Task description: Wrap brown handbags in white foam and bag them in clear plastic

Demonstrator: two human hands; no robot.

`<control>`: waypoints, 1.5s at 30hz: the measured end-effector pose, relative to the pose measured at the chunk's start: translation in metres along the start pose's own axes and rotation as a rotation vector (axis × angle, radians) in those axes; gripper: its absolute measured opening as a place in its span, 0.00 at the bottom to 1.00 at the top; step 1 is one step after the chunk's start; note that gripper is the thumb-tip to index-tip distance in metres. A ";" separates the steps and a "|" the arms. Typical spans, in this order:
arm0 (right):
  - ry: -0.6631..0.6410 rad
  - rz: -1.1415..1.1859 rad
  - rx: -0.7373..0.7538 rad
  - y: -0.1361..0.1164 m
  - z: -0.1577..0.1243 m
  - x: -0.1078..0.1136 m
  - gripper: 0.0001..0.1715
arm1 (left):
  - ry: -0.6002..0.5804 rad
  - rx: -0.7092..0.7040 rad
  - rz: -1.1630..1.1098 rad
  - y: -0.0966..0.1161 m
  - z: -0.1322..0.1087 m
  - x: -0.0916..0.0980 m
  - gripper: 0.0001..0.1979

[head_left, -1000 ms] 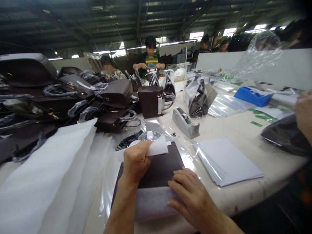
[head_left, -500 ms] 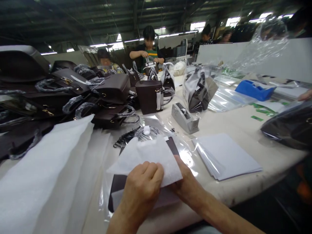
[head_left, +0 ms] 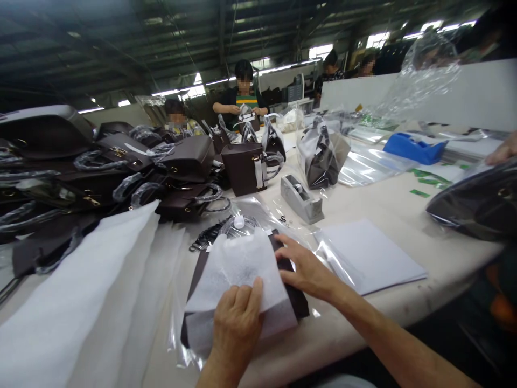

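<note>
A dark brown handbag [head_left: 297,302] lies flat on clear plastic in front of me, its wrapped handles [head_left: 242,223] pointing away. A thin white wrapping sheet [head_left: 242,258] covers most of its upper face, and another pale layer shows at the near end. My left hand [head_left: 238,320] rests on the near part of the sheet with its fingers curled together against it; the fingertips are partly hidden. At the bag's right side, my right hand [head_left: 305,264] has its fingers apart, touching the edge of the bag and sheet.
White sheets [head_left: 92,280] are stacked at left, below piled brown handbags [head_left: 161,156]. A grey tape dispenser [head_left: 301,199], white papers [head_left: 371,258] and a blue dispenser [head_left: 414,148] lie ahead and right. A co-worker's hand [head_left: 503,150] touches a plastic-covered bag [head_left: 472,202]. Another person [head_left: 244,99] handles a bag opposite.
My right hand has come out from under the sheet's near right corner and opened at the bag's right side. The sheet now lies flatter, and my left hand has shifted slightly nearer.
</note>
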State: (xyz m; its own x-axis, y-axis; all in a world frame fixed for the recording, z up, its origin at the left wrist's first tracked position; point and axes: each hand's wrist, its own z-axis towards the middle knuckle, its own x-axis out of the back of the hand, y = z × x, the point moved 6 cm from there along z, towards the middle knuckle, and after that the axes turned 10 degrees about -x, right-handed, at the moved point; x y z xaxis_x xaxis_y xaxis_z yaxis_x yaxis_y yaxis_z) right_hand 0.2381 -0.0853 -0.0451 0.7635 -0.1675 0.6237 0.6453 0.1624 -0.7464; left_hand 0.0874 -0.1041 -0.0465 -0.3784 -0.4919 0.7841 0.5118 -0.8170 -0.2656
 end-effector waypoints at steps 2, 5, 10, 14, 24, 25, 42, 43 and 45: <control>-0.015 0.011 -0.086 0.007 -0.012 0.006 0.14 | -0.002 0.018 -0.012 -0.001 -0.001 -0.001 0.14; -0.041 0.082 -0.159 0.008 -0.032 0.001 0.19 | -0.008 0.035 -0.010 0.000 0.000 0.000 0.18; 0.097 0.228 -0.263 0.004 -0.043 -0.012 0.04 | 0.002 0.039 0.024 -0.001 0.008 0.004 0.22; 0.288 0.298 -0.304 0.007 -0.049 -0.014 0.07 | -0.006 0.066 0.005 -0.008 0.021 0.013 0.21; 0.338 0.399 -0.410 0.022 -0.057 -0.025 0.03 | 0.034 -0.008 -0.077 0.020 0.012 0.007 0.18; 0.327 0.406 -0.423 0.023 -0.056 -0.026 0.04 | 0.036 0.000 -0.074 0.021 0.008 0.004 0.18; 0.223 0.507 -0.583 0.046 -0.048 -0.036 0.01 | 0.165 -0.035 -0.221 0.025 -0.007 -0.004 0.17; 0.217 0.521 -0.591 0.047 -0.048 -0.037 0.01 | 0.163 -0.029 -0.221 0.025 -0.007 -0.005 0.17; 0.206 0.558 -0.591 0.049 -0.048 -0.038 0.00 | 0.168 -0.022 -0.212 0.025 -0.009 -0.004 0.16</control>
State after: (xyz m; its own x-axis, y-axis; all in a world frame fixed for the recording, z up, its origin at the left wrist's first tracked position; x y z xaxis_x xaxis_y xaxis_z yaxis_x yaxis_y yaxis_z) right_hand 0.2392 -0.1175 -0.1165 0.9104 -0.3976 0.1143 0.0110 -0.2528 -0.9675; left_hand 0.0953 -0.1252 -0.0613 -0.5990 -0.3512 0.7196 0.3912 -0.9125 -0.1197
